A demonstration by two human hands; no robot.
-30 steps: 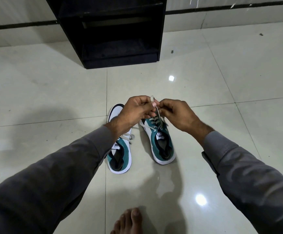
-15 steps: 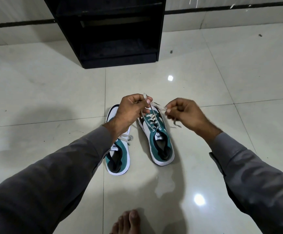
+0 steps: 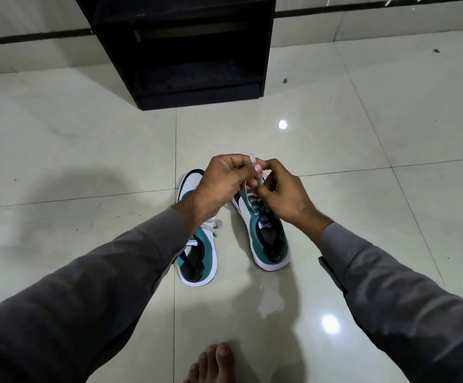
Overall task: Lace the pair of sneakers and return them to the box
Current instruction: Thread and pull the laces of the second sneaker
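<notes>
Both hands pinch the white lace, left hand and right hand almost touching, fingers clamped near its stiff tip. The lace looks limp and light, best gripped at that tip. Directly below sits the right sneaker on the floor, the left sneaker beside it.

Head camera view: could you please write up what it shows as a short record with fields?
setting: tiled floor, black cabinet at the far side
right sneaker: on floor, partly laced
left sneaker: on floor beside it, lace loose
left hand: pinching the lace above the right sneaker
right hand: pinching the same lace, touching the left hand
shoe box: not in view
bare foot: bottom edge
</notes>
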